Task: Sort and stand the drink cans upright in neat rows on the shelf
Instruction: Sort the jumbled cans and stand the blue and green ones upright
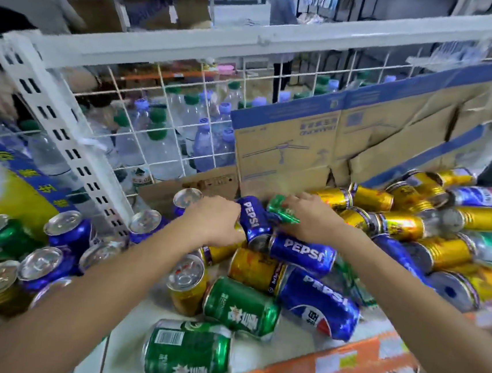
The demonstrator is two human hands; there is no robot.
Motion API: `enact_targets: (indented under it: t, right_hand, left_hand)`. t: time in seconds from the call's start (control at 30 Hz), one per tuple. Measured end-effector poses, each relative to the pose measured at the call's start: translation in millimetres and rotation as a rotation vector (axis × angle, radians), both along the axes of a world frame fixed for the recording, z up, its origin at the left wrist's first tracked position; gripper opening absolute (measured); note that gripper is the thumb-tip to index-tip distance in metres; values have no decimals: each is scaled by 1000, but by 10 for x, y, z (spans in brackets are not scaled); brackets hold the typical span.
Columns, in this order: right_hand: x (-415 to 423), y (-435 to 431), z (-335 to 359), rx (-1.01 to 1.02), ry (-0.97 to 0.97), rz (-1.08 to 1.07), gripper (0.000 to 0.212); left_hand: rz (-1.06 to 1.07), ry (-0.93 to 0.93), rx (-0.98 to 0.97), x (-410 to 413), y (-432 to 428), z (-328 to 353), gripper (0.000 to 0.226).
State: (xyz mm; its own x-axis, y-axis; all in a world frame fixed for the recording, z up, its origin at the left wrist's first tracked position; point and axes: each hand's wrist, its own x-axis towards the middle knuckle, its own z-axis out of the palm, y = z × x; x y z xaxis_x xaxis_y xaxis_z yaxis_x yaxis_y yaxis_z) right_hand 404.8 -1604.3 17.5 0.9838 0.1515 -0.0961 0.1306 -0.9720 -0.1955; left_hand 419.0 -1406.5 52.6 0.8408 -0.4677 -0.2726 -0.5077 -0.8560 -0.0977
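Many drink cans lie jumbled on the white shelf (255, 358): blue Pepsi cans, gold cans and green cans. My left hand (216, 218) grips a blue Pepsi can (252, 218) near the back of the pile. My right hand (311, 215) closes on a green can (281, 209) right beside it. Another Pepsi can (301, 253) lies just below both hands. At the left, several blue, green and gold cans (59, 240) stand upright in rows. Two green cans (240, 306) (188, 350) lie on their sides near the front.
A white wire grid (168, 109) backs the shelf, with water bottles (140, 143) behind it. A flattened cardboard box (363, 137) leans at the back right. A pile of gold cans (415, 229) fills the right side. An orange price strip (341, 367) edges the front. A person stands beyond.
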Motion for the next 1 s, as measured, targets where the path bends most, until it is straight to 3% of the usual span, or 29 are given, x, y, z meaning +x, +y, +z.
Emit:
enact_targets:
  t: [0.1,0.33,0.57,0.73,1.0]
  right_hand:
    - [-76,-224,-46,-9,60,-34,61]
    - [-162,-542,-86,18,123,-21,64]
    - [6,-484,-135,-70,97,-71,66]
    - [160,-380,-220,-163,160,-121,68]
    - [161,-491,-254,-88,134,-112,67]
  left_hand:
    - [1,13,1,35,-205,-122,47]
    - [128,5,-10,137,-432,-394,74]
    - [234,173,-57,171,-397,-505,108]
    - [221,146,-104,173,-367,-634,96]
    - [249,278,-202,220,-227,-538,84]
